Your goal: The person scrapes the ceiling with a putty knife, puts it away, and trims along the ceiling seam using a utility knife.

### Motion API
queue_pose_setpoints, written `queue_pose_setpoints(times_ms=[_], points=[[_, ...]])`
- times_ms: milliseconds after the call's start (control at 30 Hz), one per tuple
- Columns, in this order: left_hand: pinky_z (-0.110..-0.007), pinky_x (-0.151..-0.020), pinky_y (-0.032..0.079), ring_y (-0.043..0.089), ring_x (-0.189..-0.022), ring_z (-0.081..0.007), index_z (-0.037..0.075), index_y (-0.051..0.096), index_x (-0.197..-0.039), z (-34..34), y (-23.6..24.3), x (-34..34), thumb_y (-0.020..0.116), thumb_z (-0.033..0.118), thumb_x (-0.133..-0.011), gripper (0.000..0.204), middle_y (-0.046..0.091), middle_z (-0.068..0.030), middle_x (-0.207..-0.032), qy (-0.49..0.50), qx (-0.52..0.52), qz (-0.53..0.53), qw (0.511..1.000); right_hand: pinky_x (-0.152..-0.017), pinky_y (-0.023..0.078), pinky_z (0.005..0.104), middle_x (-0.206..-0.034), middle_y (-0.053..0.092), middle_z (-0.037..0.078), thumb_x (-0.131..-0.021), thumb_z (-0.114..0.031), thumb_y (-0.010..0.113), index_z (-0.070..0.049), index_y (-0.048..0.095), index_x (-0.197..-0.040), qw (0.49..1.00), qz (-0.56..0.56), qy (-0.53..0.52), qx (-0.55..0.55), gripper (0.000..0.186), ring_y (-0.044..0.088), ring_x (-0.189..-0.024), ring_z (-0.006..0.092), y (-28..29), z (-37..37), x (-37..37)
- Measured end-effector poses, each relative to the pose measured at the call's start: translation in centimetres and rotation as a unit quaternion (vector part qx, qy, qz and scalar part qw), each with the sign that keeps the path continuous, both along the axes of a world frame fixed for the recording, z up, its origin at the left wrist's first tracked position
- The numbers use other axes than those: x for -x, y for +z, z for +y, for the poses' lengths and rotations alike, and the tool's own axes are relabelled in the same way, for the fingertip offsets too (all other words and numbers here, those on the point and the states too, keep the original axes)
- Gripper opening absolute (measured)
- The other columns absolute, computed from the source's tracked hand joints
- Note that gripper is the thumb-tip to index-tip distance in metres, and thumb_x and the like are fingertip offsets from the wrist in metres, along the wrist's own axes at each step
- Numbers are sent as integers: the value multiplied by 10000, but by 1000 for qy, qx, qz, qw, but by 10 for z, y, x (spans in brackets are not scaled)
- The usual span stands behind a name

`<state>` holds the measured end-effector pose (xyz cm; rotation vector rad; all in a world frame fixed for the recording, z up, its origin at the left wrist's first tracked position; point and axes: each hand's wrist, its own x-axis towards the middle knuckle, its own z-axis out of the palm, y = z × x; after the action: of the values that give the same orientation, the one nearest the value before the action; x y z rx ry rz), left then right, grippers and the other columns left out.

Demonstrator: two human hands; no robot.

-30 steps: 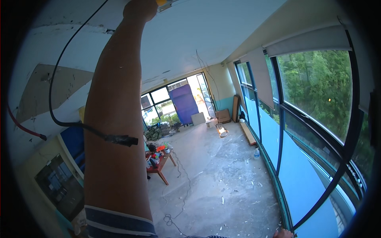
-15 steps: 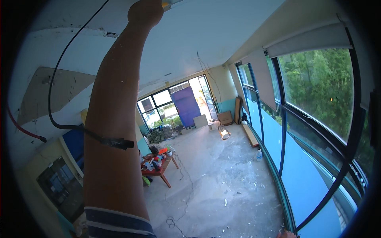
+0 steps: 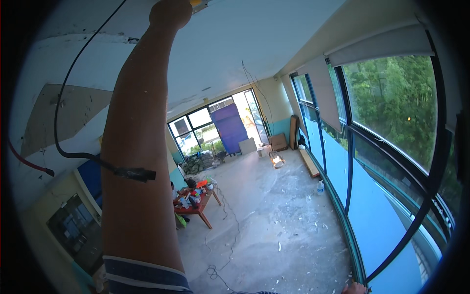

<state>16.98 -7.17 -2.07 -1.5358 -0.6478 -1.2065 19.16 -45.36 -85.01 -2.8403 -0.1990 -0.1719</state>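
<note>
The left hand (image 3: 170, 11) is raised to the white ceiling (image 3: 254, 44) at the top edge of the view, the bare forearm stretching up from a striped blue and white sleeve (image 3: 142, 277) at the lower edge. A small yellow object (image 3: 196, 3) is seen just beside the fist, against the ceiling; most of it is cut off by the frame, so its kind cannot be told. The grip appears clenched, but whether it is closed on the yellow object cannot be told. A thin black cable (image 3: 63, 98) hangs in a loop from the ceiling and is fixed to the forearm by a strip of dark tape (image 3: 134, 173).

Compared with the frame half a second earlier, the arm is held in almost the same pose; the hand has shifted only slightly, and the room behind it has hardly moved.

Of the right hand (image 3: 353, 288), only a small part is seen at the lower edge, near the teal window frame (image 3: 350, 161); whether its grip is released or clenched cannot be told.

Far below, a low red wooden worktop (image 3: 198, 206) carrying a clutter of coloured items stands on the grey concrete floor (image 3: 274, 215), which is littered with white debris. A clear plastic bottle (image 3: 320, 187) stands by the window wall, and a blue panel (image 3: 230, 127) leans at the far glazed end.
</note>
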Motion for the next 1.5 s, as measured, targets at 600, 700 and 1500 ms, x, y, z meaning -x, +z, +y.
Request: queue_pose_setpoints(times_ms=[600, 700, 1500], points=[[-432, -810, 532, 659, -958, -261, 129, 618, -1164, 50, -46, -85, 513, 289, -959, 280, 664, -78, -1022, -131, 14, -8, 991, -757, 492, 501, -815, 676, 160, -856, -384, 559, -68, 671, -774, 998, 57, -19, -6, 346, 644, -806, 370, 0, 1, -3], [-429, -870, 509, 646, -990, -289, 158, 570, -1281, 37, -24, -50, 457, 317, -989, 352, 666, -123, -1092, -125, -11, -21, 992, -781, 483, 503, -844, 675, 165, -859, -393, 563, -66, 671, -793, 997, 63, -33, 22, 350, 637, -831, 377, -7, 4, -4], [-405, -902, 487, 621, -1035, -308, 62, 677, -1063, 3, 17, -1, 500, 247, -917, 294, 659, -163, -1094, -34, -4, -12, 999, -797, 502, 476, -902, 694, 150, -844, -404, 565, -71, 696, -851, 995, 86, -21, 43, 358, 659, -884, 353, 5, 2, -4]])
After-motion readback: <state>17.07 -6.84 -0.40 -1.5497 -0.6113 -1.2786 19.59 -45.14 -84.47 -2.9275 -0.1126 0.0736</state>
